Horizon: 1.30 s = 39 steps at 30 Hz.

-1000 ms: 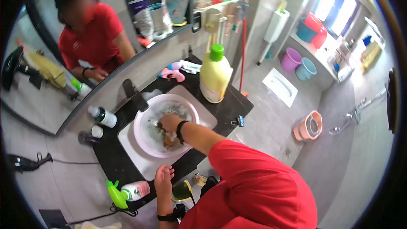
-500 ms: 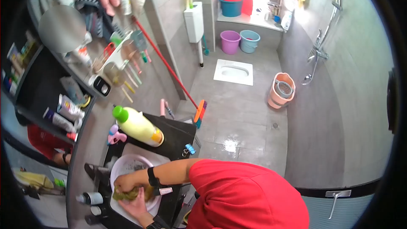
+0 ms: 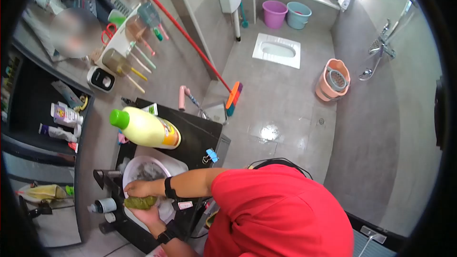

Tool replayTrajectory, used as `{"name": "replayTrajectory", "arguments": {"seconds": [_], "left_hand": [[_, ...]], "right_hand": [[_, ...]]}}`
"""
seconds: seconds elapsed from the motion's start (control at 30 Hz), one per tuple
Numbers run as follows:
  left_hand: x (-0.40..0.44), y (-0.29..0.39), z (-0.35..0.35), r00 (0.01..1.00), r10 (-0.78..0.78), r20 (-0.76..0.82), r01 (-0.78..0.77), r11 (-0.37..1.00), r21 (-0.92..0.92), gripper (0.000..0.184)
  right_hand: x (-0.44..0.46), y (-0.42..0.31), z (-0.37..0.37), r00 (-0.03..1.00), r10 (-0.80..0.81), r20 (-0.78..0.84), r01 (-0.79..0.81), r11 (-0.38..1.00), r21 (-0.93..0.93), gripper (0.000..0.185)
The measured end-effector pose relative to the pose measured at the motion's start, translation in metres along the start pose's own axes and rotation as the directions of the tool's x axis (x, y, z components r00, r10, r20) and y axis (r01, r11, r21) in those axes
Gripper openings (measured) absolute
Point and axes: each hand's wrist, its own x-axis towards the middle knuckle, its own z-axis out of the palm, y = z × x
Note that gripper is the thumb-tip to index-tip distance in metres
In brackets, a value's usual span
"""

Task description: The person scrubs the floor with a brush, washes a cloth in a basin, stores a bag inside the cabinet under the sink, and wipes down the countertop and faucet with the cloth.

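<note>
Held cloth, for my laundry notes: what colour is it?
The cloth is olive green, seen best in the head view.

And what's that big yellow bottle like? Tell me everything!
The big bottle is pale yellow and looks like smooth plastic. It has a bright green cap, which is on, and an orange and yellow label low on its side, too blurry to read. It seems to be standing up on the black counter, near the pale pink basin. No hands touch it. I can't tell how full it is.
</note>
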Motion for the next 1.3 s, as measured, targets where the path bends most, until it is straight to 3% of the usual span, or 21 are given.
{"name": "replayTrajectory", "arguments": {"seconds": [0.07, 0.13, 0.23, 0.33, 0.4, 0.43, 0.5, 0.53, 0.57, 0.63, 0.7, 0.77, 0.83, 0.87, 1.03, 1.07, 1.1, 1.13, 1.2, 1.23, 1.3], "left_hand": [[-0.011, 0.0, 0.02, 0.996, -0.04, -0.074, 0.039, 0.999, -0.015, 0.067], [-0.015, 0.005, 0.014, 0.992, -0.088, -0.087, 0.1, 0.983, 0.151, 0.071], [-0.029, 0.0, 0.024, 0.984, -0.111, -0.142, 0.131, 0.981, 0.141, 0.072], [-0.03, -0.004, 0.011, 0.99, -0.111, -0.081, 0.118, 0.989, 0.085, 0.059], [-0.027, -0.009, -0.005, 0.993, -0.111, -0.047, 0.113, 0.993, 0.04, 0.053], [-0.025, -0.009, -0.012, 0.984, -0.176, 0.006, 0.176, 0.984, -0.014, 0.049], [-0.026, -0.006, -0.01, 0.975, -0.211, 0.065, 0.215, 0.975, -0.064, 0.045], [-0.03, -0.008, -0.007, 0.968, -0.207, 0.139, 0.229, 0.96, -0.163, 0.043], [-0.032, -0.008, -0.003, 0.958, -0.192, 0.214, 0.245, 0.934, -0.261, 0.041], [-0.031, -0.009, 0.001, 0.959, -0.155, 0.239, 0.24, 0.889, -0.389, 0.038], [-0.032, -0.012, 0.012, 0.865, -0.177, 0.47, 0.439, 0.719, -0.539, 0.034], [-0.038, -0.01, 0.015, 0.863, -0.158, 0.479, 0.434, 0.719, -0.543, 0.033], [-0.04, -0.01, 0.013, 0.866, -0.275, 0.418, 0.459, 0.768, -0.447, 0.035], [-0.041, -0.01, 0.013, 0.886, -0.236, 0.4, 0.386, 0.852, -0.353, 0.037], [-0.034, -0.003, 0.007, 0.879, -0.338, 0.338, 0.381, 0.922, -0.071, 0.034], [-0.034, -0.005, 0.007, 0.91, -0.286, 0.299, 0.269, 0.958, 0.098, 0.03], [-0.033, -0.008, 0.004, 0.935, -0.224, 0.275, 0.149, 0.952, 0.269, 0.027], [-0.025, -0.01, -0.004, 0.959, -0.22, 0.179, 0.134, 0.908, 0.397, 0.023], [-0.017, -0.023, 0.0, 0.986, -0.153, -0.059, 0.158, 0.783, 0.602, 0.017], [-0.02, -0.025, 0.01, 0.98, -0.198, -0.025, 0.168, 0.754, 0.635, 0.013], [-0.013, -0.037, 0.013, 0.976, -0.003, -0.217, 0.171, 0.625, 0.761, 0.01]], "right_hand": [[0.008, 0.021, 0.004, 0.977, -0.211, 0.04, 0.214, 0.97, -0.113, 0.024], [-0.008, 0.005, 0.001, 0.98, -0.197, -0.005, 0.195, 0.974, -0.114, 0.022], [-0.015, -0.009, 0.003, 0.967, -0.231, -0.106, 0.217, 0.967, -0.132, 0.017], [-0.011, -0.013, -0.005, 0.969, -0.245, 0.016, 0.243, 0.947, -0.208, 0.019], [-0.008, -0.024, -0.011, 0.948, -0.145, 0.284, 0.24, 0.91, -0.338, 0.023], [-0.001, -0.014, -0.012, 0.946, -0.155, 0.284, 0.25, 0.907, -0.338, 0.023], [0.013, -0.004, -0.012, 0.824, -0.343, 0.45, 0.477, 0.85, -0.226, 0.032], [0.016, -0.005, -0.018, 0.839, -0.179, 0.514, 0.285, 0.949, -0.135, 0.039], [0.017, -0.005, -0.021, 0.784, -0.054, 0.619, 0.017, 0.998, 0.065, 0.042], [-0.029, -0.049, -0.042, 0.857, 0.077, 0.51, -0.28, 0.899, 0.335, 0.04], [-0.027, -0.047, -0.044, 0.809, 0.04, 0.587, -0.302, 0.884, 0.356, 0.038], [-0.02, -0.049, -0.037, 0.757, 0.005, 0.654, -0.328, 0.868, 0.373, 0.036], [-0.015, -0.052, -0.036, 0.785, 0.138, 0.604, -0.197, 0.98, 0.031, 0.033], [-0.026, -0.069, -0.04, 0.823, 0.116, 0.556, -0.148, 0.989, 0.013, 0.03], [-0.016, -0.057, -0.029, 0.882, 0.079, 0.464, -0.075, 0.997, -0.027, 0.027], [0.002, -0.036, -0.018, 0.874, 0.027, 0.485, 0.063, 0.984, -0.167, 0.027], [0.021, -0.012, -0.007, 0.864, -0.026, 0.504, 0.202, 0.933, -0.298, 0.028], [0.024, -0.004, -0.005, 0.871, -0.054, 0.489, 0.288, 0.862, -0.417, 0.028], [0.014, 0.0, -0.006, 0.91, -0.056, 0.411, 0.295, 0.785, -0.546, 0.029], [0.01, 0.001, -0.004, 0.924, -0.068, 0.376, 0.289, 0.769, -0.57, 0.03], [0.005, 0.003, -0.004, 0.941, -0.09, 0.328, 0.27, 0.784, -0.559, 0.031]]}}
